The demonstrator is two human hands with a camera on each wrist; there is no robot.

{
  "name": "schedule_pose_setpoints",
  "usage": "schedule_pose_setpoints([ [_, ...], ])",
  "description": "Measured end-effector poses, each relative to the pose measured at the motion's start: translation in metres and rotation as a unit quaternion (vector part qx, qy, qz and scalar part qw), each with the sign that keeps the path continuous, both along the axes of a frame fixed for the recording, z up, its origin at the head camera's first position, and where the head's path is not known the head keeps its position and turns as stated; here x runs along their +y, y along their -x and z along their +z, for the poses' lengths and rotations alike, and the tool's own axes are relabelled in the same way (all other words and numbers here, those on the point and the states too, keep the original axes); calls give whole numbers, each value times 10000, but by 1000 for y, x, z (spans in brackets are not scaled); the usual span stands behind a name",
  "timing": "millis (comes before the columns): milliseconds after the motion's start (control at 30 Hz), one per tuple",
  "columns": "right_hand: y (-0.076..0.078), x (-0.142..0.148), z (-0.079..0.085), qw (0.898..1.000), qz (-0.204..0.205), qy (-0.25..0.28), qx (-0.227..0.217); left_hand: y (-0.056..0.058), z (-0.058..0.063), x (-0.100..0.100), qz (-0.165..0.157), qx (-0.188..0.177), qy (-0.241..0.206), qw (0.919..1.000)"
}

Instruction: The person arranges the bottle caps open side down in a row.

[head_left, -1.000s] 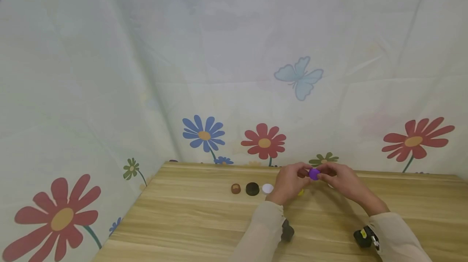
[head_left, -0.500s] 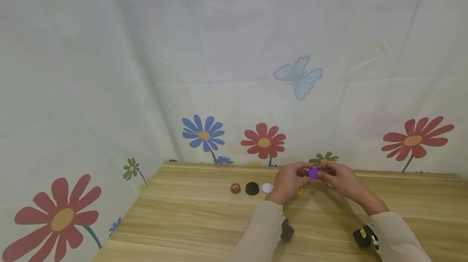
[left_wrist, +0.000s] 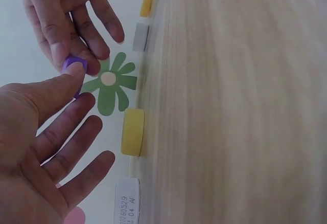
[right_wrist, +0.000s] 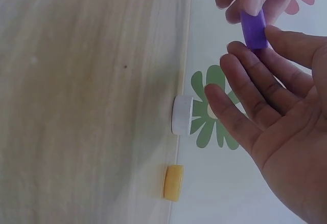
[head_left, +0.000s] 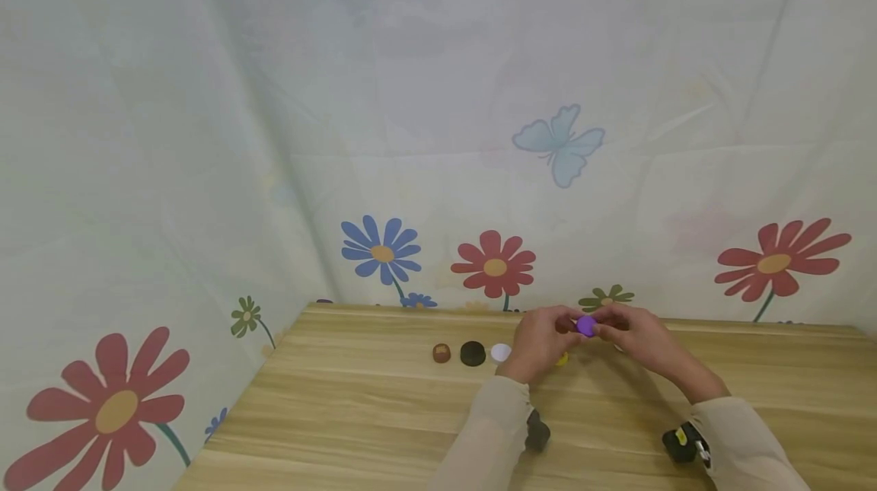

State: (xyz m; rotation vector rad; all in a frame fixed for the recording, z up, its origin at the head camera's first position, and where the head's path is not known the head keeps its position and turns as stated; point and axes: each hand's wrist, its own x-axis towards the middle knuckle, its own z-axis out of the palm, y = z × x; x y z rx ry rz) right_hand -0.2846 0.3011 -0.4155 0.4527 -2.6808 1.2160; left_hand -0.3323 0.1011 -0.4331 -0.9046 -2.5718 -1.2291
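A small round purple bottle cap (head_left: 585, 326) is held up above the far part of the wooden table. My left hand (head_left: 544, 340) pinches its left side between thumb and fingers, while my right hand (head_left: 644, 337) pinches the right side. Seen from the right wrist, the purple cap (right_wrist: 254, 31) shows its ribbed-looking side, and my right hand's other fingers are loosely spread. In the left wrist view a yellow cap (left_wrist: 133, 132) lies below the hands. A white cap (left_wrist: 127, 201) with printed characters is beside it.
Left of the hands, a brown cap (head_left: 441, 353), a black cap (head_left: 473, 354) and a white cap (head_left: 501, 353) lie in a row. Another white cap (right_wrist: 182, 115) and an orange-yellow cap (right_wrist: 173, 183) sit further right. A flowered cloth (head_left: 425, 95) hangs behind the table (head_left: 342, 400).
The purple cap has shifted very slightly left between the fingers. Both hands stay nearly in place and keep hold of it.
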Motion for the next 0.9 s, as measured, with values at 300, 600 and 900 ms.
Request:
schedule_pose_setpoints([
  [300,1,2,-1,9993,153,-220,253,0,0,-1,-60,-172,48,9998],
  [600,0,1,0,9988,317,-196,332,1,0,0,-57,-243,109,9996],
  [900,2,1,-3,9985,299,-184,424,1,-1,0,-28,-132,149,9998],
])
